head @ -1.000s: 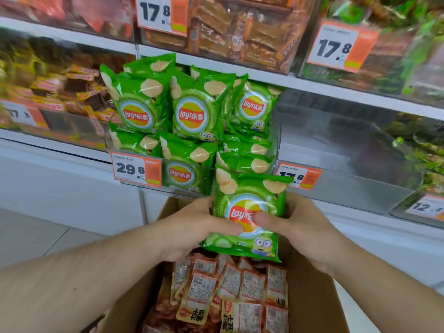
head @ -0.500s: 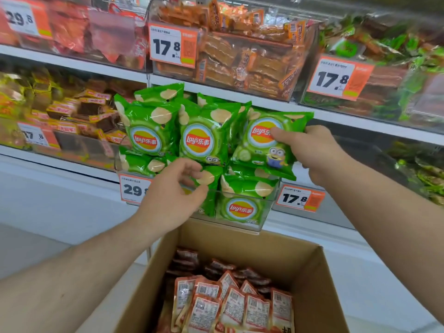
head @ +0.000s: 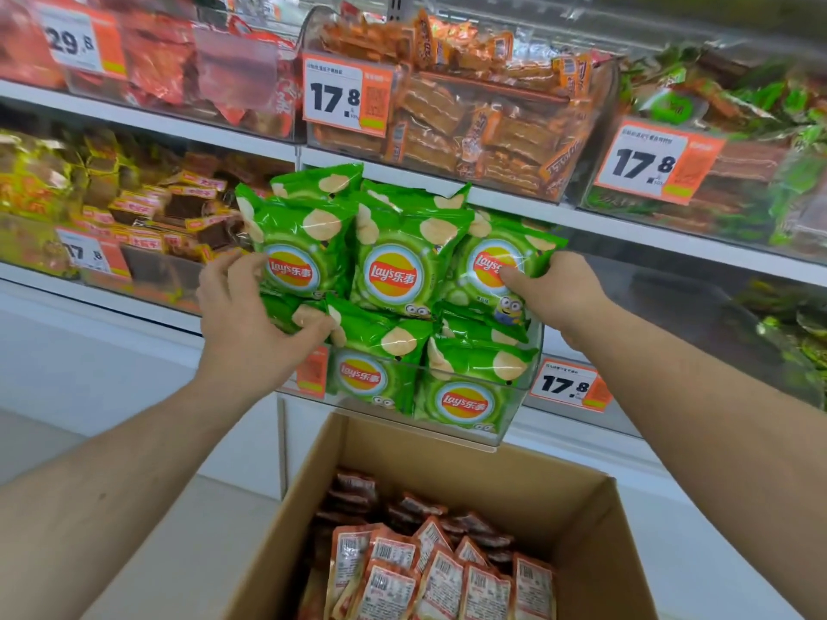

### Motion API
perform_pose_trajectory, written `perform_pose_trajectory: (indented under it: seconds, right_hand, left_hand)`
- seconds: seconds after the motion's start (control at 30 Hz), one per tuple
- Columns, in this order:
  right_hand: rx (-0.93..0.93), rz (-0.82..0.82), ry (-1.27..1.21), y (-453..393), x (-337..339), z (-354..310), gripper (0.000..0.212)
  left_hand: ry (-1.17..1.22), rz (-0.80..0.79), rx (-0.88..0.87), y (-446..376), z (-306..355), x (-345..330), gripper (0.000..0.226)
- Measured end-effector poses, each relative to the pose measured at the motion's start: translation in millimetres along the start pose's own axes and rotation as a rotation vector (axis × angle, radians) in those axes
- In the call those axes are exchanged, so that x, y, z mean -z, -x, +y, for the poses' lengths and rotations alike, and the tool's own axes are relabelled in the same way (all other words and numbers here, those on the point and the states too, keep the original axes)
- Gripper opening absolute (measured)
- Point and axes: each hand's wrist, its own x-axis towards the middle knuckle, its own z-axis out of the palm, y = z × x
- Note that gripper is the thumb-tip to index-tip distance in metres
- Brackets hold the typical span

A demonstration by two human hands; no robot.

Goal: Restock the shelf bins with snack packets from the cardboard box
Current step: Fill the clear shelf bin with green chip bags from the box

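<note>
A clear shelf bin (head: 519, 396) is heaped with green Lay's chip packets. My right hand (head: 552, 290) grips the rightmost upper green packet (head: 496, 261), thumb on its front, holding it upright on top of the pile. My left hand (head: 250, 315) grips the left green packet (head: 300, 257) at the left side of the pile, fingers at its edge and thumb under its lower edge. A middle green packet (head: 396, 270) stands between them. Below, the open cardboard box (head: 452, 454) holds several orange-red snack packets (head: 429, 570).
Neighbouring bins hold brown and yellow snacks (head: 147, 208) on the left and an almost empty clear bin (head: 671, 315) on the right. The shelf above carries orange packets (head: 470, 105), red packets (head: 179, 60) and price tags (head: 340, 94). White floor lies to the left.
My right hand has set the green packet lower into the pile's top right. My left hand rose from in front of the bin and took hold of the left packet.
</note>
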Motion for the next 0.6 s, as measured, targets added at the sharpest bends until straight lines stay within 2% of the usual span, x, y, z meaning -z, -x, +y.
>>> perform_pose_trajectory:
  seconds: [0.07, 0.1, 0.13, 0.17, 0.23, 0.3, 0.4, 0.5, 0.6]
  right_hand:
    - [-0.015, 0.054, 0.096, 1, -1, -2, 0.045]
    - [-0.009, 0.108, 0.132, 4, -2, -2, 0.055]
    - [0.017, 0.171, 0.163, 9, -3, -2, 0.073]
    - [0.078, 0.235, 0.188, 17, -6, -1, 0.087]
    - [0.27, 0.307, 0.251, 39, -14, 0, 0.091]
    - [0.401, 0.223, 0.357, 60, -24, -3, 0.089]
    - [0.441, 0.047, 0.591, 71, -39, -5, 0.104]
    - [0.494, 0.056, 0.714, 62, -43, -8, 0.115]
    - [0.57, 0.071, 0.729, 49, -44, -19, 0.119]
  left_hand:
    - [0.038, -0.045, 0.064, -2, 4, 2, 0.103]
    - [0.045, -0.059, 0.081, -4, 7, 2, 0.108]
    - [0.046, -0.062, 0.087, -6, 10, 2, 0.111]
    - [0.048, -0.063, 0.096, -9, 16, 1, 0.115]
    - [0.06, -0.088, 0.145, -13, 29, -3, 0.121]
    - [0.029, -0.127, 0.211, -18, 39, -8, 0.127]
    - [-0.052, -0.171, 0.281, -26, 42, -18, 0.126]
    - [-0.088, -0.194, 0.322, -34, 41, -32, 0.128]
    - [-0.102, -0.189, 0.333, -39, 37, -41, 0.126]
